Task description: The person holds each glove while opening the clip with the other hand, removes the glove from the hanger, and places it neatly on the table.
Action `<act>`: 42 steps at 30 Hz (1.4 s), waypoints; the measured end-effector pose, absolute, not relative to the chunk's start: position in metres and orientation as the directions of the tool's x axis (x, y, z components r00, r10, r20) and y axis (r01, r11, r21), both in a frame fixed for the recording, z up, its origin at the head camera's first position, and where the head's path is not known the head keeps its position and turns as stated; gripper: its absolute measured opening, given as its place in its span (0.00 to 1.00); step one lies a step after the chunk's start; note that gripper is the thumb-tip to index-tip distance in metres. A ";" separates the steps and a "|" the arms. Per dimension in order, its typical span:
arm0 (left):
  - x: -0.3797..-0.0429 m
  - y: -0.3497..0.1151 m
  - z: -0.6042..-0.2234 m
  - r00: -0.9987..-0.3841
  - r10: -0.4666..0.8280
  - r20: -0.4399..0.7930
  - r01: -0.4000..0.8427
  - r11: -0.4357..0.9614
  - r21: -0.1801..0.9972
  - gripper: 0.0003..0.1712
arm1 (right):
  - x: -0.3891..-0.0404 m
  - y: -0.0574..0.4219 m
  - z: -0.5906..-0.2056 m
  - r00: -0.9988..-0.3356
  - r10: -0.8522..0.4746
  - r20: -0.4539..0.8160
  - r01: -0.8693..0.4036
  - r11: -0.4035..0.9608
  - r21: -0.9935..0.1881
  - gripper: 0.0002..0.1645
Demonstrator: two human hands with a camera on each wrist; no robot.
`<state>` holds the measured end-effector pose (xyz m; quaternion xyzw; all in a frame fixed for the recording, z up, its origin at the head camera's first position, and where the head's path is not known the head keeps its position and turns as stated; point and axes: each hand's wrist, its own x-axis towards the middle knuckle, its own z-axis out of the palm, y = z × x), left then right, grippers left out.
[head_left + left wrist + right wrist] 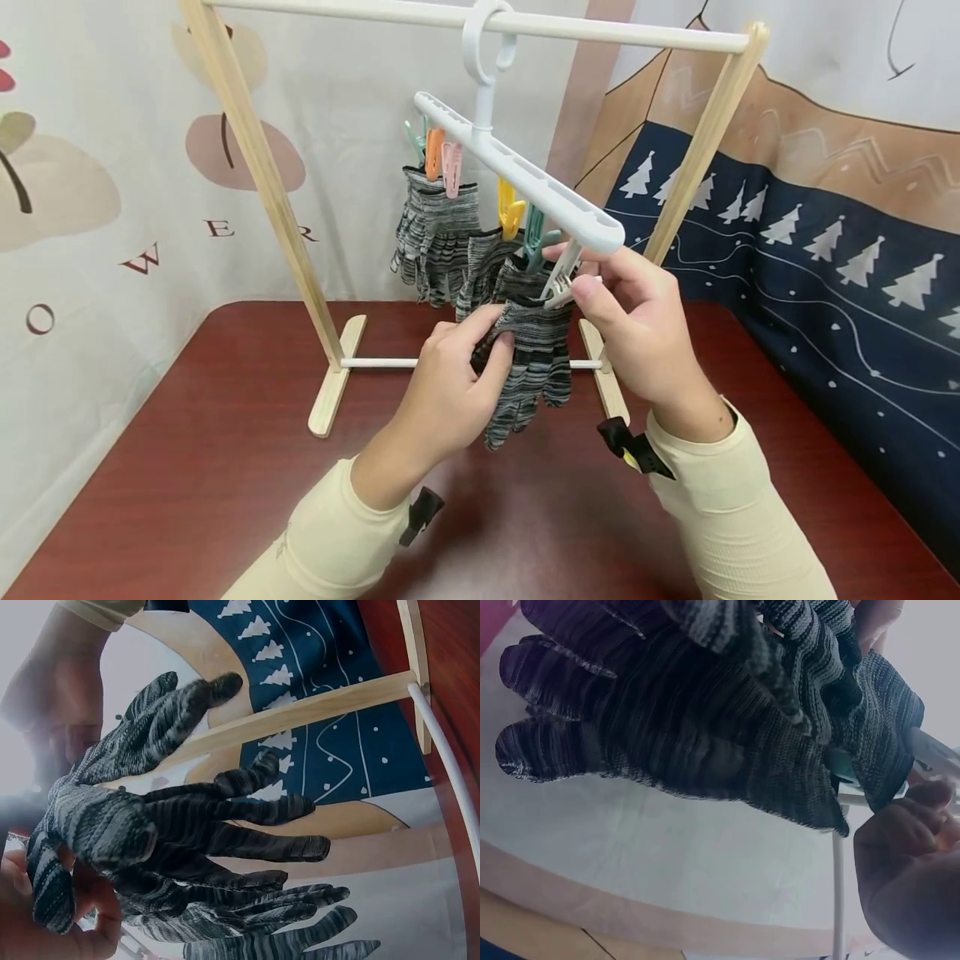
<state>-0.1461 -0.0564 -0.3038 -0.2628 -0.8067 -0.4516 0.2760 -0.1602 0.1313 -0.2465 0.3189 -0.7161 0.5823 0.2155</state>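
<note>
Currently, the nearest grey-and-black glove (538,346) is below the near end of the white hanger (540,179). Your left hand (457,375) pinches its cuff edge; your right hand (641,321) pinches the white clip (562,271) at that cuff. Behind, other gloves (438,221) hang from coloured clips (452,169). The hanger hooks over a rack (259,175) standing on the red-brown table (225,467).

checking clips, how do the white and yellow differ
The right hand pinches the white clip; the yellow clip is untouched. The white clip slants; the yellow clip hangs nearly upright. The white clip is at the near end of the hanger, the yellow clip farther in. Both hang below it.
</note>
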 end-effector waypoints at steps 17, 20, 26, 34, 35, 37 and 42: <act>-0.145 -0.058 -0.301 -0.712 0.218 0.667 0.680 0.449 0.579 0.11 | -0.164 0.130 -0.252 -0.744 -0.158 0.649 -0.656 -0.012 -0.755 0.10; -0.145 -0.058 -0.302 -0.715 0.223 0.663 0.678 0.454 0.578 0.13 | -0.164 0.130 -0.254 -0.760 -0.154 0.631 -0.635 -0.031 -0.772 0.05; -0.146 -0.057 -0.304 -0.671 0.242 0.701 0.714 0.462 0.525 0.15 | -0.166 0.131 -0.255 -0.766 -0.131 0.630 -0.633 -0.015 -0.774 0.09; -0.145 -0.056 -0.303 -0.627 0.267 0.732 0.742 0.491 0.456 0.20 | -0.166 0.129 -0.254 -0.775 -0.081 0.627 -0.629 0.008 -0.777 0.08; -0.144 -0.056 -0.303 -0.629 0.270 0.729 0.742 0.488 0.459 0.21 | -0.166 0.129 -0.254 -0.779 -0.079 0.622 -0.625 0.007 -0.781 0.07; -0.144 -0.057 -0.303 -0.635 0.275 0.722 0.742 0.477 0.471 0.22 | -0.166 0.128 -0.253 -0.786 -0.075 0.614 -0.616 0.005 -0.788 0.07; -0.144 -0.057 -0.304 -0.645 0.292 0.706 0.745 0.447 0.495 0.23 | -0.165 0.127 -0.253 -0.798 -0.067 0.599 -0.601 0.006 -0.799 0.07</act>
